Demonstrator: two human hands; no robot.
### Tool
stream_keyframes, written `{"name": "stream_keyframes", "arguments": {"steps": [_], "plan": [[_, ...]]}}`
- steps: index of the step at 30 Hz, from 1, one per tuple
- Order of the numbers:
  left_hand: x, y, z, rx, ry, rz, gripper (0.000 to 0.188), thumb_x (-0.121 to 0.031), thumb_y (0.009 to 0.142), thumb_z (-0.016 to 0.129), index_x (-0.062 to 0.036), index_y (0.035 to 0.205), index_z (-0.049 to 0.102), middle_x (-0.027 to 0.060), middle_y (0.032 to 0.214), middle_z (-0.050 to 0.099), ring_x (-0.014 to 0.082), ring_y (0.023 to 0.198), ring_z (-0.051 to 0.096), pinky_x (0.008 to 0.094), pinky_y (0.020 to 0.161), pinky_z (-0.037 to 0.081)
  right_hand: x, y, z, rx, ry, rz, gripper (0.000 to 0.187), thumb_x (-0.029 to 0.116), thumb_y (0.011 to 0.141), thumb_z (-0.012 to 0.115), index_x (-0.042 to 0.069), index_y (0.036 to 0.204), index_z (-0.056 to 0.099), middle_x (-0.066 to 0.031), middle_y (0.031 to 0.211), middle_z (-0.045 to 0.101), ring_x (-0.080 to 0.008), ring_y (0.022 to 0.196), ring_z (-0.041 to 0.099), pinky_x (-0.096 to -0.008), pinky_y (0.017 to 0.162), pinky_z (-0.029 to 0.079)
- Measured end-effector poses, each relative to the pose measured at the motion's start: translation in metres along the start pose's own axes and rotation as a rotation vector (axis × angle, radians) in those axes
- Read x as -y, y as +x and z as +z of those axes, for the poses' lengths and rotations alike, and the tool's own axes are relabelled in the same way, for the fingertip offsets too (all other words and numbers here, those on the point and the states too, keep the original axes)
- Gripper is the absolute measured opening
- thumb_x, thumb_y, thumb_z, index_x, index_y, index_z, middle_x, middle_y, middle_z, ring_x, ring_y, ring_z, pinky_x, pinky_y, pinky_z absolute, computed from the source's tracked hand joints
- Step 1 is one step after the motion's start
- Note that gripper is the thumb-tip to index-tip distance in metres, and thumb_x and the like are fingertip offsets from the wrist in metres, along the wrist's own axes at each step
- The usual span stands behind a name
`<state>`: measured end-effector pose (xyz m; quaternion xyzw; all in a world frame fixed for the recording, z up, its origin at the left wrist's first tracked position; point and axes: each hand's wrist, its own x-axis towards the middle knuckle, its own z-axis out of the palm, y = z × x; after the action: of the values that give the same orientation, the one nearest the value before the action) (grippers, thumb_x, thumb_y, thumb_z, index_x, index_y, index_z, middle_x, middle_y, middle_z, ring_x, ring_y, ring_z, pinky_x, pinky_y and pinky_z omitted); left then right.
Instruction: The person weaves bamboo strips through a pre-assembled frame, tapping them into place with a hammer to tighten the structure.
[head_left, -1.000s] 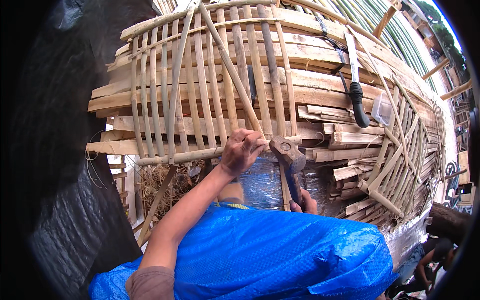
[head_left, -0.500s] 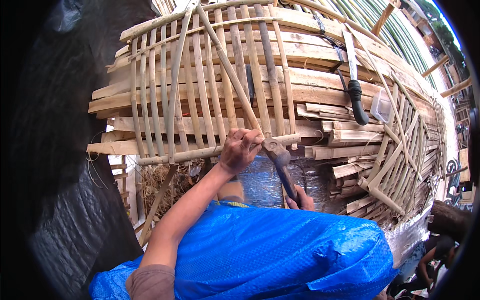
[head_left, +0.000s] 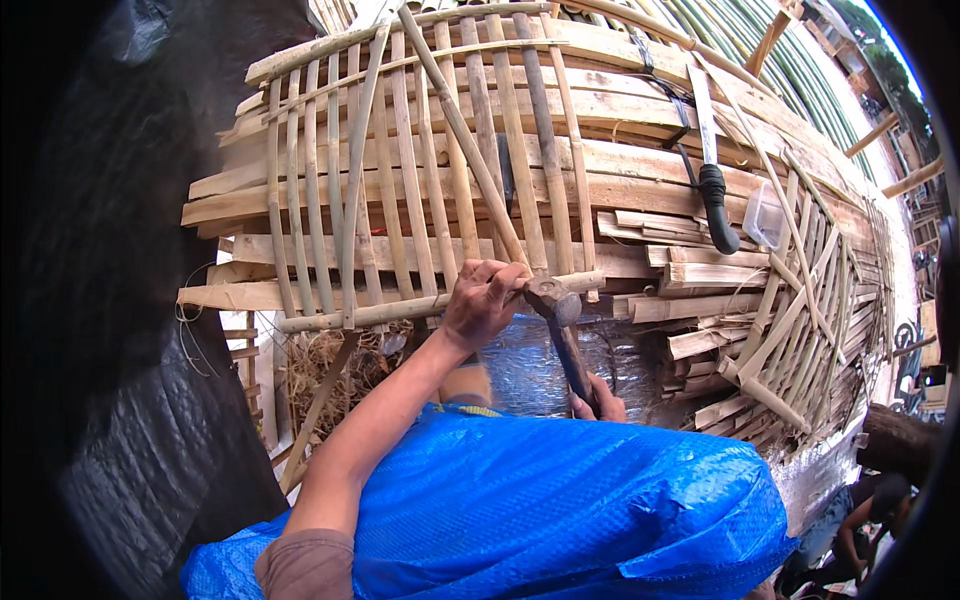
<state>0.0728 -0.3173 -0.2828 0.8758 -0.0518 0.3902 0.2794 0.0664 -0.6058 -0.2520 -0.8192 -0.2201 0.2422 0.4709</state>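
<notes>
A slatted bamboo frame lies over the stacked planks in front of me. My left hand is closed at its near bamboo rail, where the lower end of a diagonal strip meets the rail. What its pinched fingers hold is hidden. My right hand is wrapped round the dark handle of a hammer. The hammer's metal head rests at or just above the rail, right beside my left fingertips; whether it touches cannot be told.
A machete with a black-wrapped handle lies on the planks, near a clear plastic container. Another slatted bamboo frame leans at the right over split wood. Blue tarp covers my lap. Another person is at lower right.
The view has shifted slightly, so the frame sits a little lower and to the right. Both hands keep their places, and the hammer head stays beside my left fingers, its angle barely different.
</notes>
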Motion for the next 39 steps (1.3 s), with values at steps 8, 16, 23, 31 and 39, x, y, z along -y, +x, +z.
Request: {"name": "stream_keyframes", "arguments": {"steps": [8, 16, 23, 31, 39], "plan": [[-0.005, 0.003, 0.001, -0.018, 0.022, -0.006, 0.046, -0.012, 0.076, 0.081, -0.0137, 0.115, 0.056, -0.0028, 0.092, 0.068, 0.0155, 0.089, 0.063, 0.0350, 0.082, 0.041, 0.004, -0.006, -0.010, -0.058, 0.078, -0.085, 0.042, 0.022, 0.094, 0.066, 0.007, 0.132, 0.055, -0.0063, 0.071, 0.064, -0.0104, 0.063, 0.058, -0.0300, 0.060, 0.047], [-0.007, 0.003, -0.004, 0.069, 0.096, 0.017, 0.015, -0.015, 0.077, 0.078, -0.0159, 0.092, 0.075, -0.0054, 0.085, 0.074, 0.0138, 0.093, 0.064, 0.0312, 0.080, 0.040, -0.024, -0.019, -0.001, -0.212, 0.095, 0.064, 0.043, 0.027, 0.093, 0.069, 0.007, 0.130, 0.057, -0.0058, 0.073, 0.068, -0.0102, 0.065, 0.062, -0.0297, 0.062, 0.048], [-0.008, 0.003, -0.004, 0.115, 0.027, -0.035, 0.014, -0.012, 0.076, 0.077, -0.0167, 0.089, 0.076, -0.0057, 0.099, 0.076, 0.0165, 0.098, 0.063, 0.0316, 0.082, 0.042, -0.024, -0.020, -0.002, -0.208, 0.117, 0.071, 0.043, 0.028, 0.093, 0.069, 0.007, 0.128, 0.058, -0.0052, 0.072, 0.067, -0.0089, 0.066, 0.062, -0.0293, 0.062, 0.048], [-0.013, 0.013, -0.004, 0.060, -0.084, -0.152, 0.015, -0.001, 0.069, 0.077, -0.0101, 0.081, 0.074, 0.0018, 0.105, 0.071, 0.0233, 0.097, 0.063, 0.0375, 0.086, 0.047, -0.012, -0.015, -0.003, -0.095, 0.085, 0.060, 0.043, 0.024, 0.092, 0.069, 0.005, 0.129, 0.057, -0.0043, 0.067, 0.062, -0.0092, 0.062, 0.057, -0.0311, 0.057, 0.045], [-0.014, 0.017, -0.006, 0.074, -0.109, -0.199, 0.013, 0.000, 0.066, 0.076, -0.0051, 0.077, 0.071, 0.0032, 0.089, 0.066, 0.0237, 0.093, 0.060, 0.0380, 0.085, 0.047, 0.006, -0.002, -0.010, 0.028, 0.122, 0.054, 0.039, 0.018, 0.095, 0.065, 0.004, 0.131, 0.056, -0.0065, 0.068, 0.061, -0.0118, 0.061, 0.058, -0.0329, 0.057, 0.046]]}}
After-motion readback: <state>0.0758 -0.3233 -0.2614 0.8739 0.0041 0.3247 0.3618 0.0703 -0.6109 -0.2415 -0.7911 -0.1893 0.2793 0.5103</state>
